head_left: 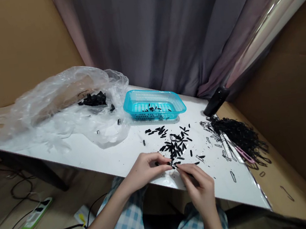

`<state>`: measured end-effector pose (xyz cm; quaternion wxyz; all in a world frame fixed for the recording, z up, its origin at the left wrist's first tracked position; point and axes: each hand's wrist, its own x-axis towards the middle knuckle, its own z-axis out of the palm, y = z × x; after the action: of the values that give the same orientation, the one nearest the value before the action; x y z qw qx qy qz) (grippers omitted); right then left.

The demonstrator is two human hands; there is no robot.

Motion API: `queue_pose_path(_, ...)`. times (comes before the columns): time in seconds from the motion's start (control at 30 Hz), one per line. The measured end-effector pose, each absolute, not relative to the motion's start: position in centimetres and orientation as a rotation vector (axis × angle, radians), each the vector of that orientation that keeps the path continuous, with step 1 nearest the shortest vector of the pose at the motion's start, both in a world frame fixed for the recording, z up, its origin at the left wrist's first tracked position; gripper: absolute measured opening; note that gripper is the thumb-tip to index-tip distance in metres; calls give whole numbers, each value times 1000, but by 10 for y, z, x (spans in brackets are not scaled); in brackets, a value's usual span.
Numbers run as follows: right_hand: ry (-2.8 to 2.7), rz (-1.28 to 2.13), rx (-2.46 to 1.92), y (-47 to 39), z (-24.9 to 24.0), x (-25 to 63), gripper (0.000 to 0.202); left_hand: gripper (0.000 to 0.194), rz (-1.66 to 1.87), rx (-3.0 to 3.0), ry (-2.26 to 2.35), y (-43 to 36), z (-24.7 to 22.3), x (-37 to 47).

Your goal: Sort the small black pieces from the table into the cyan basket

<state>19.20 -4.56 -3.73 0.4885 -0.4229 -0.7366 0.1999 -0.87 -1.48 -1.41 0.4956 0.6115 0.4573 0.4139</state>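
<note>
Close to the table's front edge, my left hand (pixel 151 166) pinches a small black piece between thumb and fingertips. My right hand (pixel 196 176) is closed beside it, fingertips near the same spot; whether it grips the same piece or another is too small to make out. Just beyond my fingers lies a loose pile of small black slender pieces (pixel 176 147) on the white table (pixel 111 162). Behind the pile stands a turquoise plastic basket (pixel 179 107) with several similar black pieces inside.
A clear plastic bag (pixel 53 94) with black pieces (pixel 94 99) spreads over the left side. To the right are a heap of black loops (pixel 241 136), a pink-handled tool (pixel 245 154) and a black cylinder (pixel 216 102). A power strip (pixel 36 216) and cables lie on the floor.
</note>
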Motion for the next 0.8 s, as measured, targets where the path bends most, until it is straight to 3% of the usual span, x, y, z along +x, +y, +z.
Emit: queue_pose_path(0.8, -1834, 476, -1017, -46, -35, 190, 20, 11, 1033, 1549, 1127, -16, -12, -8)
